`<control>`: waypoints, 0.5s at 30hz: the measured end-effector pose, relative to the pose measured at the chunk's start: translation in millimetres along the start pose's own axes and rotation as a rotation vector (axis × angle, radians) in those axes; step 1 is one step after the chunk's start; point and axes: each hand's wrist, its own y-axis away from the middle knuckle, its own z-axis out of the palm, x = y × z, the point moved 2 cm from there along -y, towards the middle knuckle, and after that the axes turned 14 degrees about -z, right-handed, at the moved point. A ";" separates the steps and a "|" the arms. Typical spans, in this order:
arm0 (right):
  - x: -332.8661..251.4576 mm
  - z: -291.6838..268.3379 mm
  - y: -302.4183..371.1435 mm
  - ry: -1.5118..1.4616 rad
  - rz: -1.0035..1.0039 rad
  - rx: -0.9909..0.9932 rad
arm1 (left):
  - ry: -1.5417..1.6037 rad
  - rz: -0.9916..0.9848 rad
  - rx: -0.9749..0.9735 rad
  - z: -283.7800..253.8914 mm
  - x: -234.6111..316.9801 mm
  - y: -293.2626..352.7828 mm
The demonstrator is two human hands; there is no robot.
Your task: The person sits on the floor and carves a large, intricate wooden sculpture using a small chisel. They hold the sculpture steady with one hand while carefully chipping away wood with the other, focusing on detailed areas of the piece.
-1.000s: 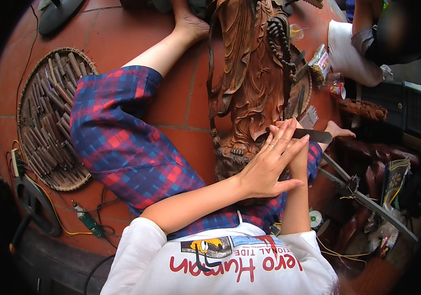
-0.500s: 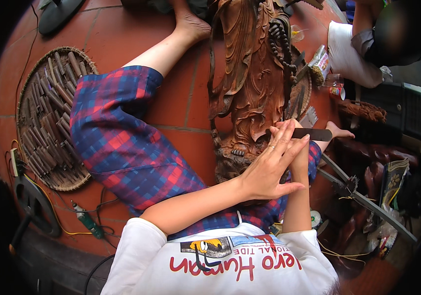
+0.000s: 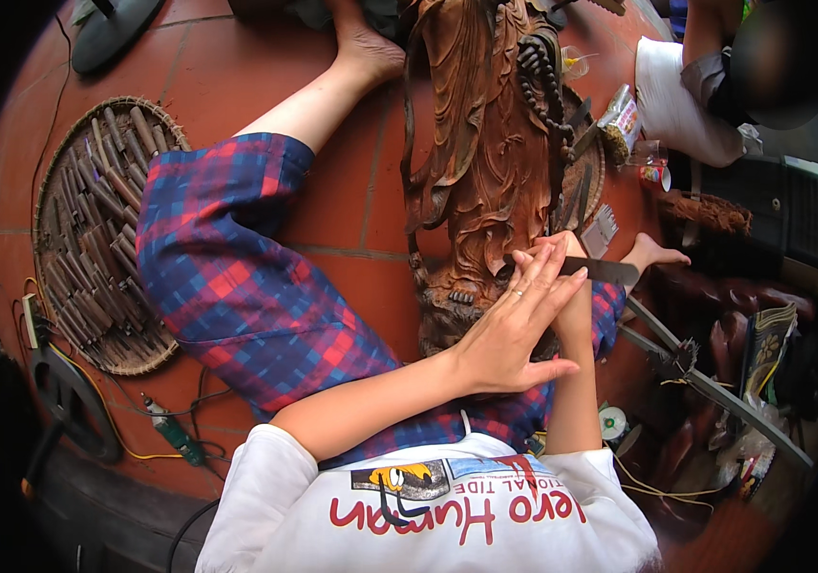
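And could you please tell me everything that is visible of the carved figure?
The carved figure looks like reddish-brown wood, with flowing robe folds, dark beads toward the picture's right and, low down, apparent toes on a rough base. Its top is out of view; whether it stands or lies is unclear. The left hand, right hand and dark flat tool are at its lower part, exact contact hidden.

the floor (image 3: 337, 210) is red tile with grey joints, softly lit, with a faint sheen. at the upper left a dark, rounded base (image 3: 115, 40) rests on it; at right is a black box (image 3: 757, 202).
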 end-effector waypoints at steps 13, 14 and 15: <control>9.1 -1.4 -3.7 -0.053 0.023 0.107 | 0.024 0.013 -0.052 5.7 -2.6 -17.2; 4.6 -2.9 -5.0 0.028 0.002 0.086 | 0.005 0.014 -0.043 2.7 0.9 -13.4; -1.0 1.8 -5.3 -0.095 0.027 0.107 | -0.014 0.015 -0.033 -1.0 7.2 -5.8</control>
